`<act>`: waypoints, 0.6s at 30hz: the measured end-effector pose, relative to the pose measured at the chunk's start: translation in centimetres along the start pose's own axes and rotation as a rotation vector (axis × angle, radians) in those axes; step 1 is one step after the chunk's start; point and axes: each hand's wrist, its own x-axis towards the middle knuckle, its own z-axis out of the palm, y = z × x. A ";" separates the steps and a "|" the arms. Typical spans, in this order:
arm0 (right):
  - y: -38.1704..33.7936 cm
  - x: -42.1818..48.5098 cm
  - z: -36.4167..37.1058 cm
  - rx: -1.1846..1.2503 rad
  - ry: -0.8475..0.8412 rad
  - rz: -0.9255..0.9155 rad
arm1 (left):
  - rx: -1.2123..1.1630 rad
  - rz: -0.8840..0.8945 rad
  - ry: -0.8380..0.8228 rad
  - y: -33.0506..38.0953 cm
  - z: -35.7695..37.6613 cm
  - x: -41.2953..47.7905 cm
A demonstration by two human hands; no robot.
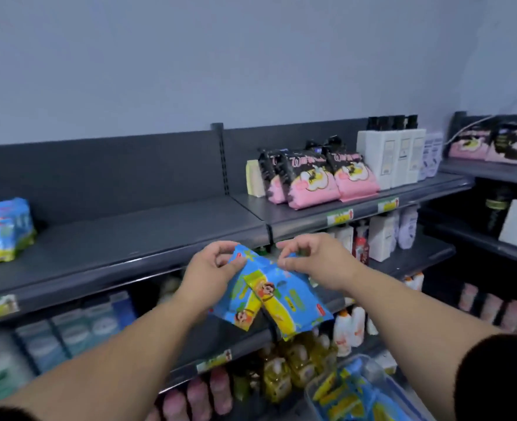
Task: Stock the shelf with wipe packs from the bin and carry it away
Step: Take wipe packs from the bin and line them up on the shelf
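Two blue and yellow wipe packs (269, 296) hang in front of the grey top shelf (135, 238), just below its front edge. My left hand (214, 265) pinches the top corner of the left pack. My right hand (312, 259) pinches the top edge of the right pack. A clear bin (357, 390) with several more blue and yellow packs sits at the bottom right. One blue wipe pack (3, 230) lies on the shelf at the far left.
Pink and black packs (318, 177) and white bottles (391, 159) fill the right half of the top shelf. Lower shelves hold boxes, yellow bottles (290, 369) and white bottles. A second shelf unit (494, 174) stands at the right.
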 end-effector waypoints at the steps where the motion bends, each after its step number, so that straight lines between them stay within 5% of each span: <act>1: -1.5 0.6 1.4 -0.017 -0.040 -0.024 | 0.009 0.002 0.003 0.8 -1.8 -0.4; 10: -13.1 4.0 14.2 -0.213 -0.067 -0.225 | 0.119 0.026 0.008 3.8 -18.5 -4.1; 15: -18.7 5.8 19.6 -0.070 -0.024 -0.230 | 0.378 0.039 0.112 3.9 -28.1 -5.9; 18: -21.4 7.2 22.0 0.015 0.003 -0.231 | 0.292 -0.018 0.176 3.5 -33.1 -6.5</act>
